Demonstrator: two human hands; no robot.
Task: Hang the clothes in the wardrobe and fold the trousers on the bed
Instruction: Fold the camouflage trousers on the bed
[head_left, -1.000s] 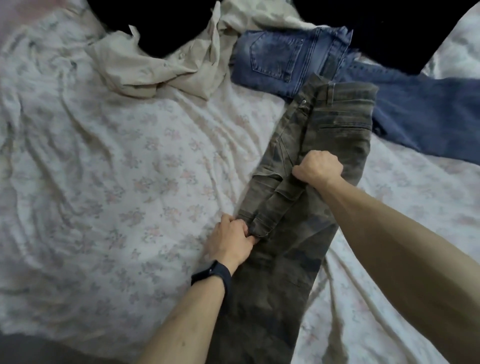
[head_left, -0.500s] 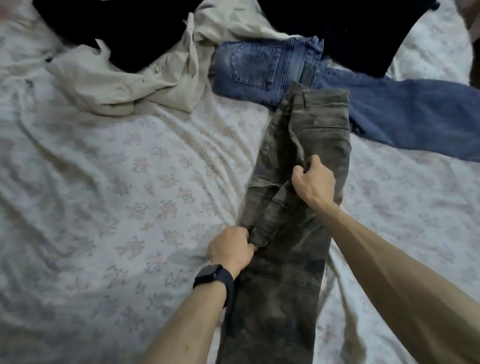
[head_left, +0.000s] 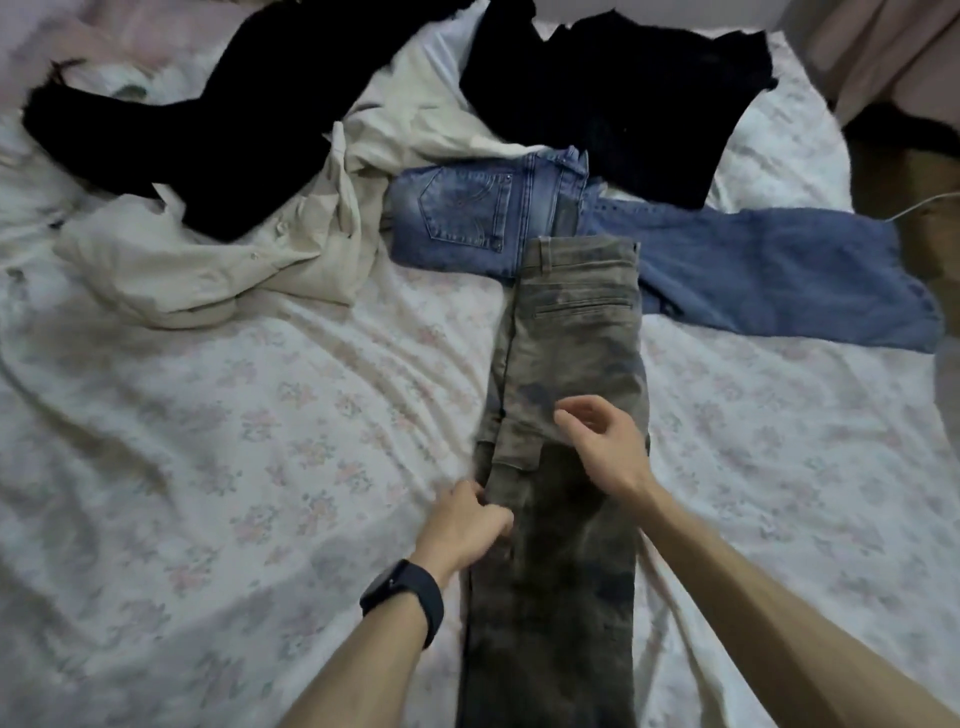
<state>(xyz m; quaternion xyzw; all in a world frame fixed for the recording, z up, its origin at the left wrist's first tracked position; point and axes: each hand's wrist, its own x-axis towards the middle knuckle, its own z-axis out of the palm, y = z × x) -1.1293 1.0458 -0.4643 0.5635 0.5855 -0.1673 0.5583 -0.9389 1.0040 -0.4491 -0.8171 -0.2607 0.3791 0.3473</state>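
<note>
Matt camouflage cloth trousers (head_left: 566, 364) lie on a creased, flower-printed cotton sheet (head_left: 260, 415).

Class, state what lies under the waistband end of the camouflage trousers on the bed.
The camouflage trousers overlap the blue jeans there; lower down they lie on the floral sheet. The covered part of the jeans is hidden.

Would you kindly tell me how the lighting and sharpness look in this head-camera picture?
Head view: dim, flat light, no glare; the black fabric top loses nearly all detail; the right hand is slightly motion-blurred over the grey-green camouflage trousers; the floral white bedsheet smears and bends toward the edges.
</note>
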